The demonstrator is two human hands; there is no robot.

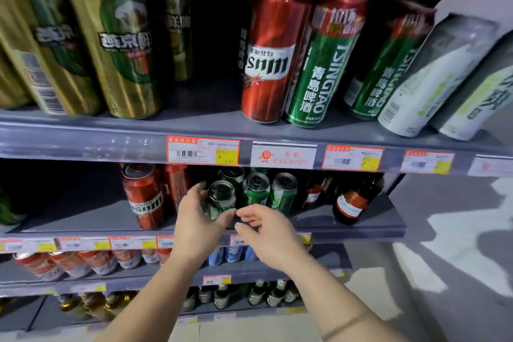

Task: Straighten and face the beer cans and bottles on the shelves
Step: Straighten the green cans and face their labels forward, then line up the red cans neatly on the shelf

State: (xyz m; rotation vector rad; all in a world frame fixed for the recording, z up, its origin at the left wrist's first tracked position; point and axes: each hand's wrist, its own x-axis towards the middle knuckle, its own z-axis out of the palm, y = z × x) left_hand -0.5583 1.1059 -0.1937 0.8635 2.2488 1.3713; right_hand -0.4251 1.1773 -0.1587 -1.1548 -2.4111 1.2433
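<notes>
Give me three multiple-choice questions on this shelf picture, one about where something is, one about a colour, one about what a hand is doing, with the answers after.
1. Where does the dark bottle with the red label stand?
A. top shelf, far left
B. same shelf as the hands, right end
C. on the floor

2. What colour is the can at the left hand?
A. green
B. gold
C. blue

3. What is the right hand doing?
A. gripping a bottle
B. resting flat on the floor
C. open, holding nothing

Answers: 1 B, the bottle stands right of the green cans near that shelf's end. 2 A, its body is green under a silver top. 3 C, the fingers are spread just in front of the cans with nothing between them, while the left hand wraps the green can.
</notes>
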